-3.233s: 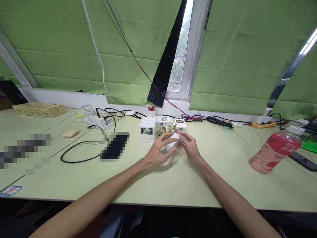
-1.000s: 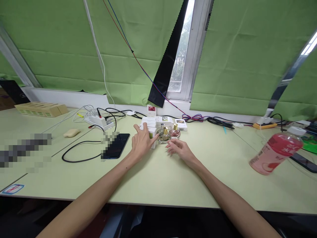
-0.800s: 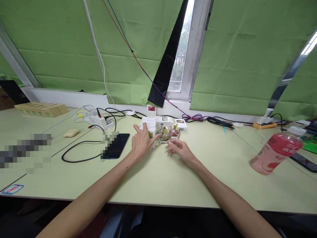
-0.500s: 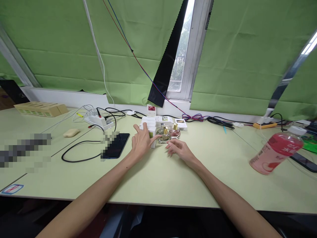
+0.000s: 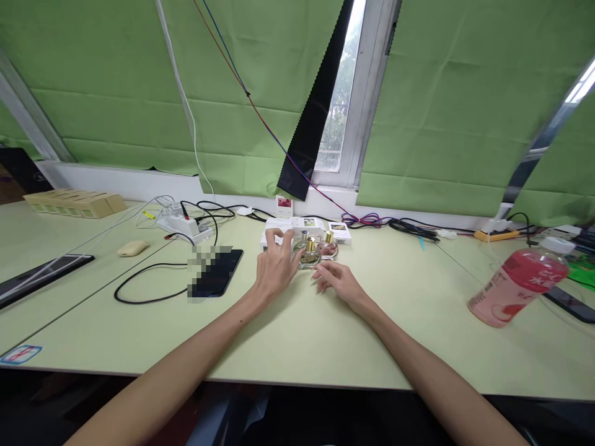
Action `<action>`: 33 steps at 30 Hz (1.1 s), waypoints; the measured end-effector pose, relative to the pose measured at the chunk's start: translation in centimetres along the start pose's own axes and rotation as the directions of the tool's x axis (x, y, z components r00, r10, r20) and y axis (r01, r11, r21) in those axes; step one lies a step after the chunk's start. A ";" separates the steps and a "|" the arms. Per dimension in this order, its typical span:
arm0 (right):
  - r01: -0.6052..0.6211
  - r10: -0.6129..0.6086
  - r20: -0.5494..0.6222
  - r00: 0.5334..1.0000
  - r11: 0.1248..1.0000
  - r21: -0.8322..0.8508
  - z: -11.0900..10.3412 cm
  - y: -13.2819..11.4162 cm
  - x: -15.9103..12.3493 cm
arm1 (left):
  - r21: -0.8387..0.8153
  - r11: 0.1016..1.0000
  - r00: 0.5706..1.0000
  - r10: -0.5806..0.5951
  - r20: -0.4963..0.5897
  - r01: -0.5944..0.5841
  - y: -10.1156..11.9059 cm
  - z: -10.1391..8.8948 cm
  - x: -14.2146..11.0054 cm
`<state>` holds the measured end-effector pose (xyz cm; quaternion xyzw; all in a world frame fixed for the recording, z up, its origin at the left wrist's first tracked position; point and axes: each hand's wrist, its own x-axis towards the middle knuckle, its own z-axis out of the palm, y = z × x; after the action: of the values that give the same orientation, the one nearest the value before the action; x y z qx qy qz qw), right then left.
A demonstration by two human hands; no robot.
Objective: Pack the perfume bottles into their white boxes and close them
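Near the middle of the table stand small glass perfume bottles: one with a gold cap (image 5: 310,255), one with a silver cap (image 5: 304,236) behind it, and a pinkish one (image 5: 328,249) to the right. My left hand (image 5: 277,266) is just left of them, fingers bent and apart, thumb beside the nearest bottle, nothing visible in its grasp. It partly hides the white boxes (image 5: 279,223) behind it. My right hand (image 5: 339,284) rests in front of the bottles, fingers loosely curved and apart, fingertips close to the gold-capped bottle. Whether they touch it I cannot tell.
Behind the bottles lies a white box (image 5: 340,233) with a picture on it. A phone (image 5: 218,272) and a power strip (image 5: 186,226) with cables are to the left. A pink drink bottle (image 5: 518,285) stands at the right. Coiled black cable (image 5: 411,229) lies along the wall.
My left hand has shifted slightly right and nearer me, its thumb and fingers drawing closer together. The white box beside its thumb is now out of sight. My right hand has hardly moved.
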<state>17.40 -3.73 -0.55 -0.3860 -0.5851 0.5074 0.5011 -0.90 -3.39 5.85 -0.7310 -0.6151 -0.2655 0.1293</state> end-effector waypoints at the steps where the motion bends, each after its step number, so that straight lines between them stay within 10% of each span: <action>1: -0.001 0.001 0.000 1.000 1.000 0.000 0.0 0.0 0.0 | -0.007 1.000 0.999 0.030 0.013 -0.030 0.1 0.2 -0.2; 10: 0.003 -0.003 -0.007 1.000 1.000 -0.001 0.0 0.2 0.1 | 0.032 0.994 0.948 0.093 0.304 -0.108 0.7 1.2 -0.8; 25: 0.020 -0.020 -0.003 1.000 0.999 -0.044 -0.1 0.2 0.1 | -0.048 0.994 0.947 0.107 0.302 -0.098 0.6 1.8 -1.1; 33: 0.068 -0.080 -0.142 0.987 0.993 -0.092 -0.7 0.4 0.4 | -0.458 0.818 0.839 0.490 0.238 -0.348 0.9 2.8 -2.2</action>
<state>18.00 -3.15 -0.93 -0.4214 -0.5826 0.4330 0.5436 0.37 -4.00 2.47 -0.8953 -0.3820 -0.2165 -0.0756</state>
